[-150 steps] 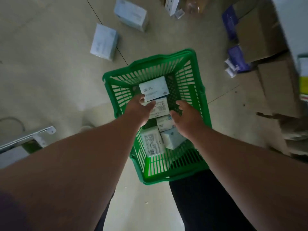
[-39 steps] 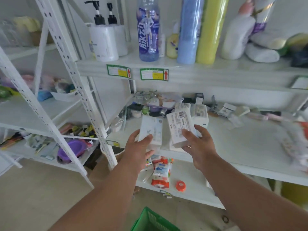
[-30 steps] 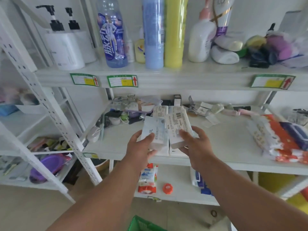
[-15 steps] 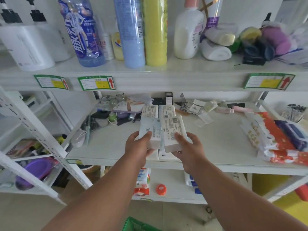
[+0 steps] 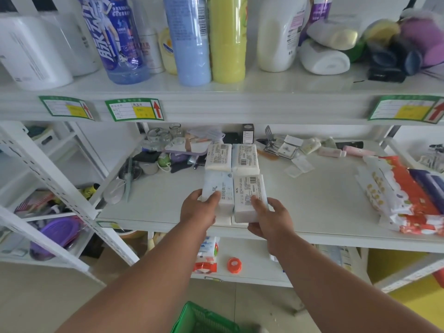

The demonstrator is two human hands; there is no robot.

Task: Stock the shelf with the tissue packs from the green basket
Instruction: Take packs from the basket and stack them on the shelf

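Standing at the shelf (image 5: 312,200), the person holds a tissue pack in each hand near its front edge. The left hand (image 5: 198,210) grasps a bluish pack (image 5: 219,188), thumb curled over its top; the right hand (image 5: 269,218) grasps a white pack (image 5: 249,195) with a barcode label, thumb on top and fingers underneath. The two packs sit side by side, touching, over more white packs whose ends show beneath them at the shelf's front edge. Just behind, toward the back, two more packs (image 5: 231,156) lie side by side on the shelf. A heap of red and white packets (image 5: 403,195) lies at the right end. Bottles (image 5: 189,39) stand on the shelf above. The green basket (image 5: 204,319) pokes in at the bottom, on the floor between the arms.
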